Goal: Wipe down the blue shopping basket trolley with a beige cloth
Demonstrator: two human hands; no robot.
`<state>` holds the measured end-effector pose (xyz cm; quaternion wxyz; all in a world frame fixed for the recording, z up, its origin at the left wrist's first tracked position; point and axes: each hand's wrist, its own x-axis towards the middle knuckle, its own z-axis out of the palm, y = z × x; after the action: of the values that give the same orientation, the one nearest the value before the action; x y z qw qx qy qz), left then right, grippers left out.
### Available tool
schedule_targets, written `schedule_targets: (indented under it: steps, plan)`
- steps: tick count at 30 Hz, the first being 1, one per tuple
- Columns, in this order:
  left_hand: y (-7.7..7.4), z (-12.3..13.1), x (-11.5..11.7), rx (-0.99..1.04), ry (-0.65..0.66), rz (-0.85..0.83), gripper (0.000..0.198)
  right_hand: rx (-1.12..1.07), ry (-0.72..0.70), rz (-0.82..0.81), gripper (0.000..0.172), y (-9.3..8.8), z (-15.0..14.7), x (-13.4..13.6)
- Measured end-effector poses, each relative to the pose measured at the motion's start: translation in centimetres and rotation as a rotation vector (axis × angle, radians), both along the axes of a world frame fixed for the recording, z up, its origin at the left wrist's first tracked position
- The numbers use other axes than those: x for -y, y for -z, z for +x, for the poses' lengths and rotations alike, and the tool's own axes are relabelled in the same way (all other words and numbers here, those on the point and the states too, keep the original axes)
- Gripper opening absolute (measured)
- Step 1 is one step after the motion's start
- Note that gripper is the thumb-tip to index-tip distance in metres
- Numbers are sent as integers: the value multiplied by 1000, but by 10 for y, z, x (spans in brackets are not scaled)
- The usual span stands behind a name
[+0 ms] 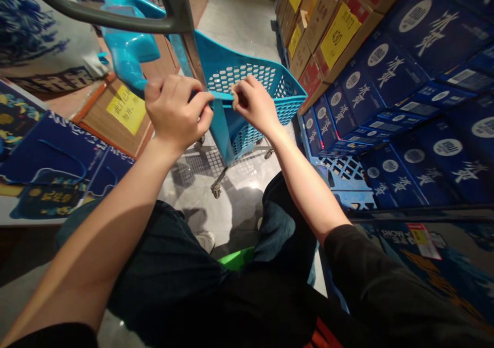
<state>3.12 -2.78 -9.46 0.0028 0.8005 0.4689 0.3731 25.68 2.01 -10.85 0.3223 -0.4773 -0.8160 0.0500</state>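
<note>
A blue plastic shopping cart [250, 67] with a perforated basket stands in front of me. My left hand [177, 108] is closed round a blue bar at the near side of the cart. My right hand [257, 103] pinches a small beige cloth [234, 97] against the same blue edge, a short way right of the left hand. Most of the cloth is hidden by my fingers. Above my left hand, a glossy blue moulded part [127, 44] of the cart curves up beside the grey metal handle [116, 21].
Stacked blue cartons [370, 90] line the right on a blue plastic pallet [343, 175]. Brown boxes [324, 23] with yellow signs stand beyond them. On the left are blue gift bags [46, 147] and a large patterned jar [38, 29]. A green object [237, 259] shows between my legs.
</note>
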Motion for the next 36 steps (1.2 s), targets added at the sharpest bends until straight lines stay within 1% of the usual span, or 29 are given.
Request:
schedule_targets:
  steps: [3, 4, 6, 8, 11, 13, 15, 16, 19, 21, 22, 24, 26, 29, 32, 36]
  plan:
    - [-1, 0, 1, 11, 32, 4, 29, 71, 70, -25, 8, 5, 17, -12]
    - [0, 1, 1, 17, 34, 9, 28, 94, 84, -17, 6, 5, 18, -13]
    - [1, 3, 1, 30, 23, 23, 26, 125, 85, 7, 11, 4, 14, -8]
    - [2, 5, 2, 37, 1, 45, 23, 113, 18, 17, 17, -1, 3, 2]
    - [4, 7, 3, 18, -32, 78, 23, 64, -136, 27, 26, -11, -12, 14]
    - [4, 7, 4, -8, -46, 83, 23, 71, -210, 36, 30, -15, -12, 14]
    - [3, 6, 6, -31, -48, 76, 24, 114, -243, 22, 31, -13, -2, 5]
    - [1, 6, 7, -41, -47, 70, 24, 134, -244, 7, 30, -10, 7, -1]
    - [-3, 6, 8, -63, -51, 48, 23, 127, -181, -16, 23, 3, 32, -21]
    - [-5, 7, 8, -67, -54, 41, 21, 98, -145, -4, 23, 10, 40, -26]
    - [-5, 8, 7, -64, -54, 41, 21, 86, -138, 8, 22, 11, 39, -26]
    - [-5, 9, 6, -50, -51, 38, 24, 63, -151, 31, 20, 9, 29, -19]
    - [-3, 9, 4, -39, -54, 32, 33, 32, -187, 39, 18, 1, 15, -8]
    - [-1, 10, 3, -50, -66, 20, 40, -7, -224, 15, 21, -11, 2, 3]
    - [-2, 9, 2, -73, -68, 18, 37, -23, -198, -44, 24, -14, 15, -1]
    - [-4, 9, 2, -98, -38, 27, 36, -49, -118, -79, 24, -2, 48, -20]
